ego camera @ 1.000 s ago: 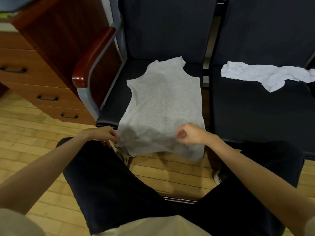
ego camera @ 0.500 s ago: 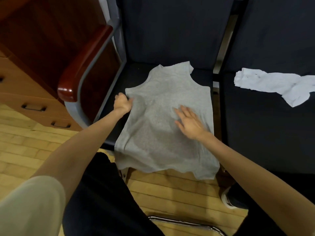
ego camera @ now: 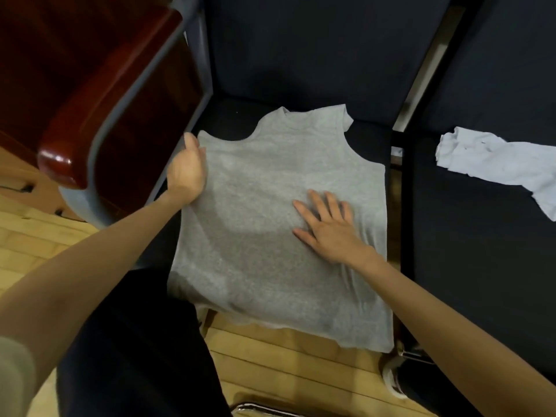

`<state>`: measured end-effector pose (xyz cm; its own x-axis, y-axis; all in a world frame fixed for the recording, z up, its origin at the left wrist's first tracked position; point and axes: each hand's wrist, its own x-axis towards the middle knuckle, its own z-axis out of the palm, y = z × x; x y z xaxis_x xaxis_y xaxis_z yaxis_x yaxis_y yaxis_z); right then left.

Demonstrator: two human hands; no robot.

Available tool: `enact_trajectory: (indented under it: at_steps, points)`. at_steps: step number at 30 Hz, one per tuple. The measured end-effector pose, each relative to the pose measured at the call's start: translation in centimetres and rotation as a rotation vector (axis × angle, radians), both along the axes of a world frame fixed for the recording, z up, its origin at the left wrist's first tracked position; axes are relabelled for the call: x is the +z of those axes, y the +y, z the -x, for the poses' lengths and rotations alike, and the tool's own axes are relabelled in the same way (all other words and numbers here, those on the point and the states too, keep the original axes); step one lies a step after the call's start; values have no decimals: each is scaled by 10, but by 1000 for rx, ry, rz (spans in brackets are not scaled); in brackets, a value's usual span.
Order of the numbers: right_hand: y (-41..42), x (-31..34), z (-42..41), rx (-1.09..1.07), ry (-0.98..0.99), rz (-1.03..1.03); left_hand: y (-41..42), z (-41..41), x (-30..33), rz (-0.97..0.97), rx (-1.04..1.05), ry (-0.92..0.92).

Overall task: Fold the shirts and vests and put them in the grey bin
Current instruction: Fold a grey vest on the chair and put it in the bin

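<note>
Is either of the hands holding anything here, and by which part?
The left hand grips the grey vest at its left side edge below the armhole; the right hand only presses flat on it.

We saw two dark seats (ego camera: 301, 55) side by side, a narrow gap between them. A red-brown armrest (ego camera: 99, 115) on a grey frame (ego camera: 144, 94) stood at the left seat's left edge. Beyond it was a wooden cabinet (ego camera: 45, 55) with a black drawer handle (ego camera: 25, 188). Below lay a pale plank floor (ego camera: 285, 356). A metal bar (ego camera: 261, 409) crossed the bottom edge.
</note>
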<state>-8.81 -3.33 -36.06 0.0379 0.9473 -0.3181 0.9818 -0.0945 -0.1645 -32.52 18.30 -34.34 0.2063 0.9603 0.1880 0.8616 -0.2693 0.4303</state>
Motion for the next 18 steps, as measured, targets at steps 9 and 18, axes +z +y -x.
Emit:
enact_trajectory:
  at_steps: [9,18]
  points:
    - [53,37,-53,-72,333,-174,28,-23,-8,-132,20,461]
    - [157,50,-124,-637,439,-408,107,-145,16,314,-130,-154]
